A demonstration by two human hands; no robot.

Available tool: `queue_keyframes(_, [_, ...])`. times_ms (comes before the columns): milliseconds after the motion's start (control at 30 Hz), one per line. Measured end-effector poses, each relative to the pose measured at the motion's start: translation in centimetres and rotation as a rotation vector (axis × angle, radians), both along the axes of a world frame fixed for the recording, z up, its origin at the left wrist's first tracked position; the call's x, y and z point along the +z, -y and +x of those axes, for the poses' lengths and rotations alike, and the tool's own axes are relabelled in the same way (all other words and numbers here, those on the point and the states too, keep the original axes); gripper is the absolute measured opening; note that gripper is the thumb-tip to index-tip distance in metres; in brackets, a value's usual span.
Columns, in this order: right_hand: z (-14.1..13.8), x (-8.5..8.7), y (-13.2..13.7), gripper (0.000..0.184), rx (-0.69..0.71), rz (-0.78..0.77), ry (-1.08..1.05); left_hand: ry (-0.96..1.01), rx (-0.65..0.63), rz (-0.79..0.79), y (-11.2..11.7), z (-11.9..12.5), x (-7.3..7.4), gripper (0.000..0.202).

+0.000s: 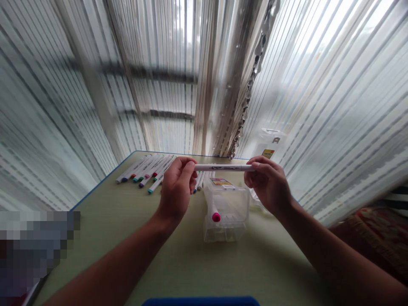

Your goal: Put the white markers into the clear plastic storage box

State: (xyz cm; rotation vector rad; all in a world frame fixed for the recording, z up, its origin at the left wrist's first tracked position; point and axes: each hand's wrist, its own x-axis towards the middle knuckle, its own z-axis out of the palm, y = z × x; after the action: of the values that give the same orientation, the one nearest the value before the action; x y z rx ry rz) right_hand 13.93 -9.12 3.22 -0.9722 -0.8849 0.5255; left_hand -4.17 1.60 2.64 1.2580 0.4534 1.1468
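A white marker [223, 168] is held level above the table between my two hands. My left hand [178, 182] is closed around its left end, and my right hand [267, 180] pinches the right end. The fingers cover both tips of the marker. Below it lies a clear plastic case [234, 204] with a label near its back edge. Inside that case is one marker with a pink end [216, 217]. To the left of my left hand, several white markers [143, 170] with coloured ends lie side by side; a few more show just behind the case.
All this rests on a pale green table [134, 238] with a blue edge. A clear upright plastic lid [266, 144] with a yellow label stands behind my right hand. Sheer striped curtains [165, 93] hang beyond the table. A blue object [200, 301] shows at the bottom.
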Motion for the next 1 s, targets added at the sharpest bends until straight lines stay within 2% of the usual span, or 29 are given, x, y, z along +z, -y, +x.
queue_keyframes(567, [-0.02,-0.04,0.06,0.006,-0.011,-0.015,0.001,-0.001,0.009,-0.004,0.05,-0.04,0.09,0.013])
queue_keyframes(800, [-0.15,-0.08,0.06,0.024,-0.031,-0.032,0.036,0.013,0.025,-0.008,-0.26,0.02,0.07,0.012])
queue_keyframes(1000, [-0.44,-0.08,-0.13,0.026,-0.043,-0.042,0.012,0.029,0.037,-0.009,-0.31,-0.15,0.21,0.012])
